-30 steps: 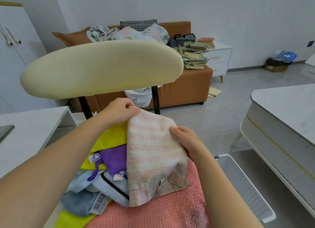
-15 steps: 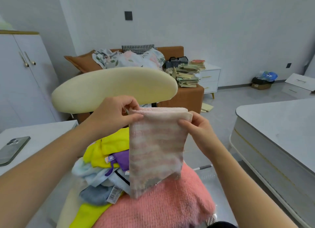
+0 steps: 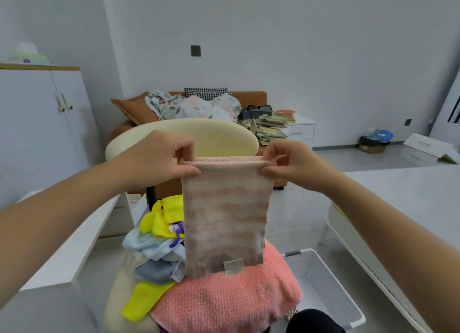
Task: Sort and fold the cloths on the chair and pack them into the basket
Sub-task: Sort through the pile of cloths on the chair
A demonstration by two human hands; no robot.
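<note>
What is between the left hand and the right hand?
In the head view, the folded top edge of the striped towel spans from the left hand to the right hand; both pinch its corners.

Arms extended forward, left hand [image 3: 159, 159] pinching, right hand [image 3: 295, 164] pinching

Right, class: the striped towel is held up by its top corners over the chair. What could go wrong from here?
The left hand and right hand only pinch the corners of the striped towel; a slip may drop it onto the pile. The yellow cloth overhangs the edge of the chair and might slide to the floor.
</note>
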